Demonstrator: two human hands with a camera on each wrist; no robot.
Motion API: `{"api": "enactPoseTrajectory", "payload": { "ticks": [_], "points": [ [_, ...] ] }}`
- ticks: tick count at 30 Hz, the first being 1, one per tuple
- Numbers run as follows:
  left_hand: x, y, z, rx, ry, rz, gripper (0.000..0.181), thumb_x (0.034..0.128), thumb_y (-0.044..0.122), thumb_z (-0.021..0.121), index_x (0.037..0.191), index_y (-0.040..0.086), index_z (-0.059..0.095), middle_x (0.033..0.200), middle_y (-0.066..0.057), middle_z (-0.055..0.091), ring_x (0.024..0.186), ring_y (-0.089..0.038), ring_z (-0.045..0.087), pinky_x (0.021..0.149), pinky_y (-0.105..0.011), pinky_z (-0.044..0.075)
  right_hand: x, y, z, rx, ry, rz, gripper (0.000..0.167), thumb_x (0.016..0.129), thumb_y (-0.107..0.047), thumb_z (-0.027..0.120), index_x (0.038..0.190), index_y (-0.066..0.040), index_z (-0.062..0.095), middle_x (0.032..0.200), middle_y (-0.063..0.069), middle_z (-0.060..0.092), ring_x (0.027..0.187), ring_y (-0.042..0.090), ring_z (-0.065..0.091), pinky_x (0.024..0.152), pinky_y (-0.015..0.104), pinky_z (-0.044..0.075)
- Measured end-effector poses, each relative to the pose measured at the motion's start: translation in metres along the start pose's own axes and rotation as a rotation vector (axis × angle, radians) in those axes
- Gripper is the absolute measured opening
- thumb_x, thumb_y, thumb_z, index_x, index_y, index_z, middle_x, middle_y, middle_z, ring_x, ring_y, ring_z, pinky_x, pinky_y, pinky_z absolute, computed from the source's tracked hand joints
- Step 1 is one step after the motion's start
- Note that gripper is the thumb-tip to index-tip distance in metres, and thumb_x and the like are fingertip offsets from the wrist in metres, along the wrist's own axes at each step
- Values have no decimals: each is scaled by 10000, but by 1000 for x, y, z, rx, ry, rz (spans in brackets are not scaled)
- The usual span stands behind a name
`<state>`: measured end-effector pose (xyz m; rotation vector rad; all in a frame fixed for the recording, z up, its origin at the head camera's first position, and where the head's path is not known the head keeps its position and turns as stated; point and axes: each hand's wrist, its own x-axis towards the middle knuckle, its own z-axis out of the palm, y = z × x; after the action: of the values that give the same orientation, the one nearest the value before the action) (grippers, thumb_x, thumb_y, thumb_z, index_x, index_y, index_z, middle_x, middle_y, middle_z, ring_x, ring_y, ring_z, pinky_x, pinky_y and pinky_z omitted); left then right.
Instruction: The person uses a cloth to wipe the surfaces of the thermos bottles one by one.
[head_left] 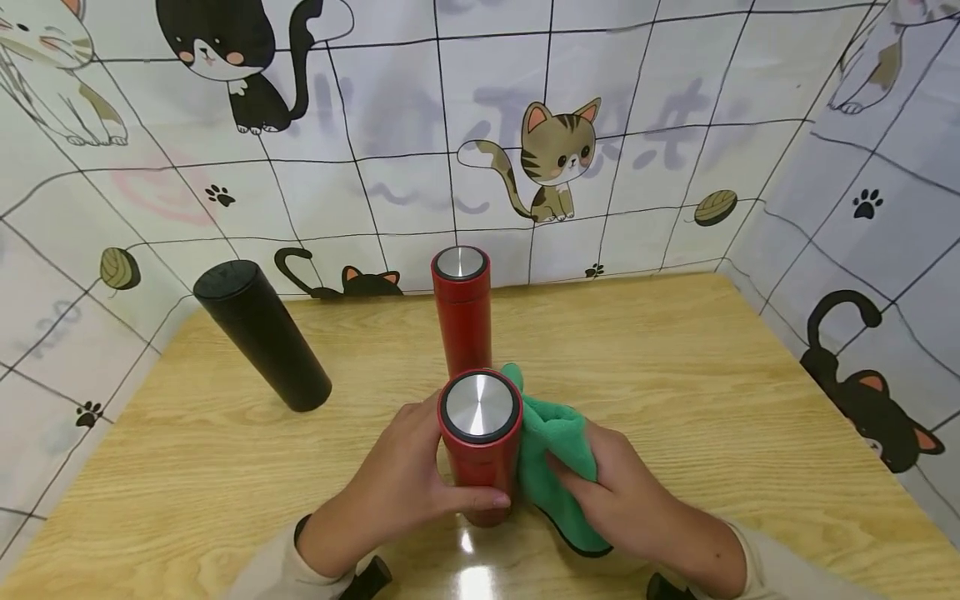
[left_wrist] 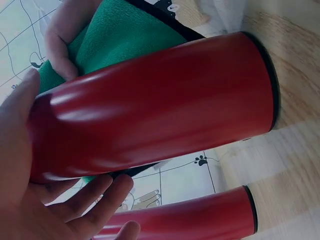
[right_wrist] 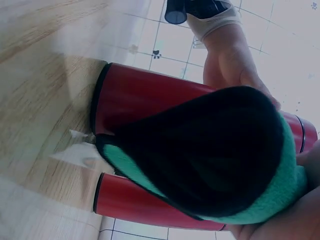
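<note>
A red bottle (head_left: 486,467) with a silver, black-ringed lid stands upright near the table's front. My left hand (head_left: 401,471) grips it, thumb across its front; in the left wrist view the left hand (left_wrist: 65,200) has its fingers around the red bottle (left_wrist: 155,105). My right hand (head_left: 626,492) pinches a green cloth (head_left: 551,442) with a black edge against the bottle's right side. The right wrist view shows the cloth (right_wrist: 215,150) partly covering the bottle (right_wrist: 145,97); the right hand (right_wrist: 290,215) holds it at the right edge.
A second red bottle (head_left: 463,321) stands just behind the gripped one. A black bottle (head_left: 262,337) stands at the left on the wooden table (head_left: 645,342). Walls covered in cat-patterned sheeting (head_left: 405,108) enclose the back and sides.
</note>
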<state>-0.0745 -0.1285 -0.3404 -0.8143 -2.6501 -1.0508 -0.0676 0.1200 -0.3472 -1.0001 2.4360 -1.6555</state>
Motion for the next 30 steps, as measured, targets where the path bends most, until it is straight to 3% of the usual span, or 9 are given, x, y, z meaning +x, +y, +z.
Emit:
{"api": "enactPoseTrajectory", "payload": {
  "ticks": [5, 8, 12, 16, 20, 26, 30],
  "points": [
    [0, 2, -1, -141, -60, -90, 940, 665, 600, 856, 1458, 421, 383, 1367, 224, 524, 1255, -20, 534, 998, -360, 539, -3, -3, -2, 1, 96, -65, 533, 1000, 58, 481, 1497, -132, 460, 1524, 27, 494, 1393, 99, 473, 1082, 209, 444],
    [0, 1, -2, -226, -97, -118, 871, 673, 543, 879, 1408, 417, 429, 1316, 251, 551, 1200, -5, 561, 962, -316, 551, -4, -5, -3, 26, 97, -106, 536, 988, 104, 463, 1493, -72, 451, 1526, 73, 488, 1401, 98, 464, 1083, 208, 443],
    [-1, 0, -5, -237, -89, -125, 878, 662, 524, 894, 1395, 347, 445, 1242, 233, 607, 1075, -31, 610, 886, -293, 561, -1, -5, -2, 27, 45, -111, 537, 1009, 70, 444, 1515, -110, 424, 1554, 50, 453, 1411, 139, 461, 1089, 224, 443],
    [0, -1, -8, -246, -96, -149, 885, 666, 524, 893, 1394, 330, 429, 1193, 226, 634, 1004, -49, 618, 852, -297, 559, -2, -5, -3, 17, 69, -114, 542, 998, 83, 458, 1507, -101, 435, 1550, 47, 459, 1407, 117, 462, 1089, 213, 439],
    [0, -1, -9, -255, -110, -128, 844, 705, 497, 880, 1406, 360, 431, 1201, 224, 632, 1023, -54, 613, 859, -292, 555, -3, -5, -3, 62, 90, -140, 555, 979, 139, 439, 1502, -45, 426, 1551, 101, 451, 1415, 121, 452, 1090, 223, 442],
    [1, -3, -11, -227, -80, -75, 833, 709, 374, 912, 1407, 371, 459, 1261, 187, 594, 1095, -57, 591, 861, -277, 563, 0, -6, -2, 52, 31, -95, 543, 1019, 53, 437, 1526, -140, 410, 1579, 29, 419, 1417, 147, 453, 1089, 222, 439],
    [1, -4, -12, -240, -98, -77, 829, 727, 378, 898, 1418, 355, 441, 1288, 169, 583, 1124, -67, 594, 864, -282, 576, -1, -6, -2, 62, 55, -128, 549, 991, 117, 439, 1509, -64, 420, 1568, 93, 427, 1436, 143, 426, 1107, 229, 424]
  ]
}}
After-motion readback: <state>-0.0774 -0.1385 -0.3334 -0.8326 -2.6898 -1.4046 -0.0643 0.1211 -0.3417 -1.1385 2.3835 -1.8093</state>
